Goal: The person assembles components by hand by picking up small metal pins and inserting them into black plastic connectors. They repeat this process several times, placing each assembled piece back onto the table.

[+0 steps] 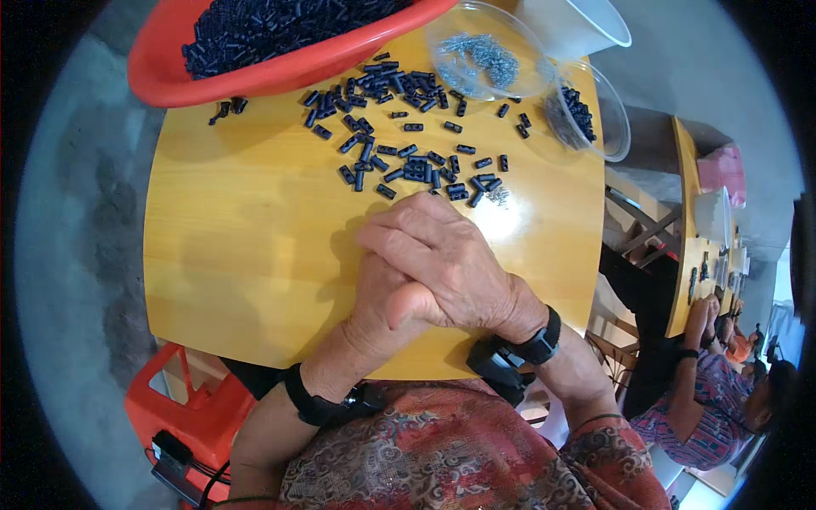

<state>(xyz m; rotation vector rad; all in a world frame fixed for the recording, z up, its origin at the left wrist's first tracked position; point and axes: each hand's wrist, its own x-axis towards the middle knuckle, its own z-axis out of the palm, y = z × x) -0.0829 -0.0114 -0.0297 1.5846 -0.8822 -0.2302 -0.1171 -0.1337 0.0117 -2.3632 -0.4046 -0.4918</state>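
My two hands are together over the near middle of the yellow table (221,246). My right hand (450,259) lies on top, its fingers bent and closed over my left hand (374,297). The left fingers are mostly hidden underneath, and whether anything is between the palms does not show. Just beyond my knuckles lie many loose black cylindrical parts (414,171), some side by side in a small cluster. Next to them, at the right, is a small scatter of thin shiny metal pieces (499,196).
A red basin (340,53) heaped with black parts stands far left. Far right are a clear tub of silvery pieces (480,64), a clear tub of black parts (575,115) and a white bucket (586,25). A red stool (183,408) is lower left; another person (701,416) sits right.
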